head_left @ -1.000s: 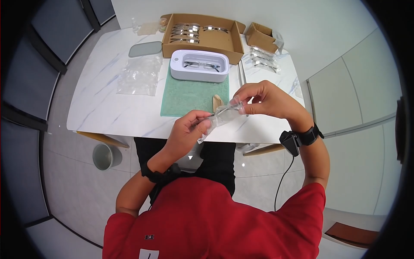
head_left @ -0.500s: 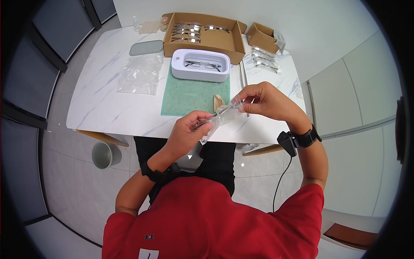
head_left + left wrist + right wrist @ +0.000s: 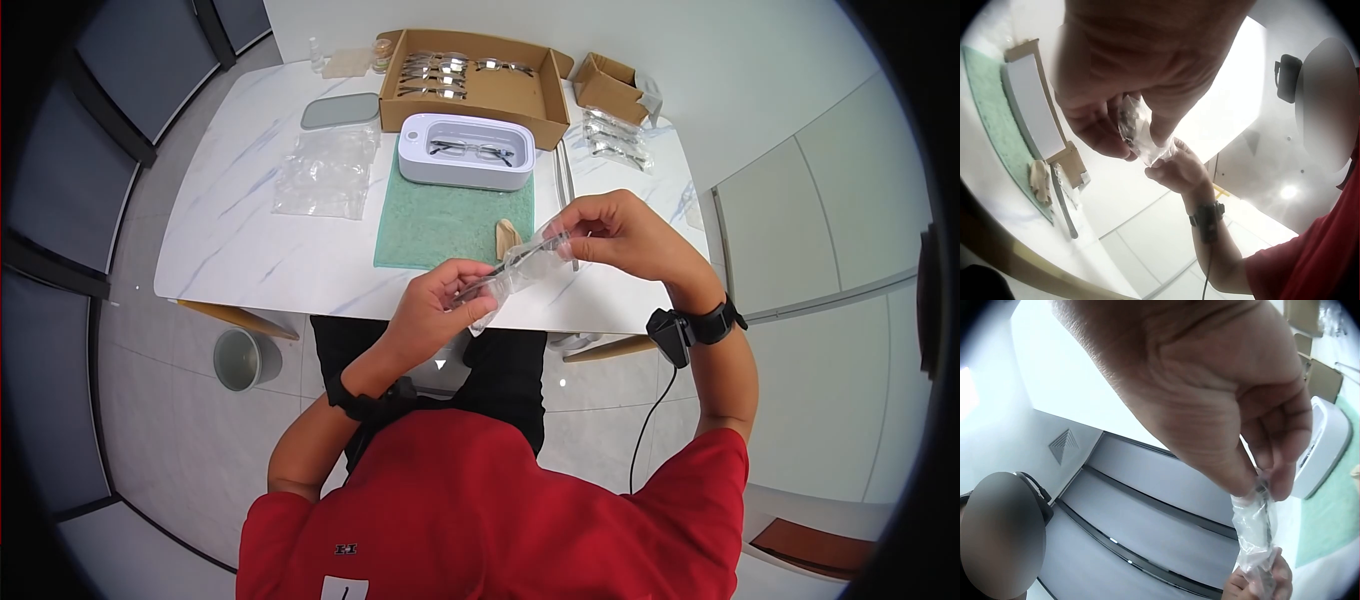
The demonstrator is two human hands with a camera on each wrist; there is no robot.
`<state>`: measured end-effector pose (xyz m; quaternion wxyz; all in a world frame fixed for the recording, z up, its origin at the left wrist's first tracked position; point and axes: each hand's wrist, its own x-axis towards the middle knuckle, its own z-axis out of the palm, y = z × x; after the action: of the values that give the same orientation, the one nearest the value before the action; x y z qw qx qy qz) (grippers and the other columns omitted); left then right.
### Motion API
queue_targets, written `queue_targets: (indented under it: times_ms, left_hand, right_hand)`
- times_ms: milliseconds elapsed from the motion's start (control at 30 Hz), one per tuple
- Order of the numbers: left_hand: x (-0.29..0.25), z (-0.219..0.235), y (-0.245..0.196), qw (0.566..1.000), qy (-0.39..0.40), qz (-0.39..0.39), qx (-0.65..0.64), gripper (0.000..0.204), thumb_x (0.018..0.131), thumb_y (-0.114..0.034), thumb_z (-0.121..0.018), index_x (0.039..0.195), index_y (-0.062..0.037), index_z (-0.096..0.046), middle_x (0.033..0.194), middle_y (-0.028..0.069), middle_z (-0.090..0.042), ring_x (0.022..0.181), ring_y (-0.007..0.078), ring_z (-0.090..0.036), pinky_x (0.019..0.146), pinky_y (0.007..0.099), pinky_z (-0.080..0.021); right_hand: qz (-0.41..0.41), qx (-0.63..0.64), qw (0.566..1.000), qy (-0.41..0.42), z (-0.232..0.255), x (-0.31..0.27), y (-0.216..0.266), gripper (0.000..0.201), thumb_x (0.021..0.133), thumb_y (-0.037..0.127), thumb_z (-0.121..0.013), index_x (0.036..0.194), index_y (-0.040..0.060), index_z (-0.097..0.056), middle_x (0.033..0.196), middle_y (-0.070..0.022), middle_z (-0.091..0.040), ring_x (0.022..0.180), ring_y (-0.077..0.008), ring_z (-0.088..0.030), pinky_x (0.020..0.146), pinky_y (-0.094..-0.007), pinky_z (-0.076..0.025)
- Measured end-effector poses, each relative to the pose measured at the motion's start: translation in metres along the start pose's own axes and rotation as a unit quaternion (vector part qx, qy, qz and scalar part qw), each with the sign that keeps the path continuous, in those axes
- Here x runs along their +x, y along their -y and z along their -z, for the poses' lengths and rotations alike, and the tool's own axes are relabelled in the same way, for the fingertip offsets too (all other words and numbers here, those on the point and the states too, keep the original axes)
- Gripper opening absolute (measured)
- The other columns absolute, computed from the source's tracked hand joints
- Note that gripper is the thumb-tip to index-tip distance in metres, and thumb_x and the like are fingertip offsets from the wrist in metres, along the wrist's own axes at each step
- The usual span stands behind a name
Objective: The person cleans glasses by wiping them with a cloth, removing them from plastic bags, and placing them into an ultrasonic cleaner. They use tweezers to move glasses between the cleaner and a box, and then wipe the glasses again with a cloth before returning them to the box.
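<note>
A clear plastic bag (image 3: 522, 262) with a dark-framed pair of glasses inside is held slanting above the table's front edge. My left hand (image 3: 437, 303) grips its lower end, thumb on top and fingers beneath. At the upper end, my right hand (image 3: 622, 240) pinches the plastic between thumb and fingertips. In the right wrist view the crinkled bag (image 3: 1254, 528) stretches from the right fingertips down to the left hand. The left wrist view shows the bag (image 3: 1141, 134) between the two hands, with the glasses partly hidden by plastic and fingers.
A white cleaner tub (image 3: 465, 181) holding glasses stands on a green mat (image 3: 430, 235) beside beige finger cots (image 3: 507, 236). Behind it, a cardboard box (image 3: 515, 105) holds several glasses. Bagged glasses (image 3: 615, 140) lie right, empty bags (image 3: 325, 180) left; tweezers (image 3: 567, 185) lie near the right hand.
My right hand has shifted slightly up along the bag, which now lies straighter between the hands. The left hand stays nearly in place, still gripping the lower end.
</note>
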<state>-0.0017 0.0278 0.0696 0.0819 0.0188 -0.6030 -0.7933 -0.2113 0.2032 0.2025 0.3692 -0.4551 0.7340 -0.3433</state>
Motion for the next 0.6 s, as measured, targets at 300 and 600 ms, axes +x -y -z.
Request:
queue_targets:
  times_ms: [300, 600]
  left_hand:
    - [-0.0021, 0.0008, -0.0013, 1.000, -0.010, 0.013, 0.006, 0.037, 0.097, -0.001, -0.065, 0.132, 0.0020, -0.055, 0.113, 0.0084, -0.068, 0.092, 0.0086, -0.062, 0.079, 0.0250, -0.052]
    - [-0.0032, 0.0016, 0.0016, 1.000, -0.014, 0.014, 0.001, 0.036, 0.097, -0.002, -0.065, 0.131, 0.0010, -0.056, 0.112, 0.0075, -0.068, 0.088, 0.0076, -0.062, 0.076, 0.0240, -0.052]
  right_hand:
    - [-0.005, 0.034, 0.999, -0.003, 0.0000, -0.0005, -0.0037, 0.018, 0.092, 0.003, -0.072, 0.109, -0.0025, -0.071, 0.099, -0.0040, -0.073, 0.088, -0.0084, -0.066, 0.083, -0.0252, -0.055]
    - [0.015, 0.069, 0.998, -0.002, -0.0015, -0.0004, -0.0085, 0.018, 0.093, 0.004, -0.071, 0.111, -0.0020, -0.072, 0.099, -0.0038, -0.073, 0.087, -0.0078, -0.064, 0.082, -0.0249, -0.053]
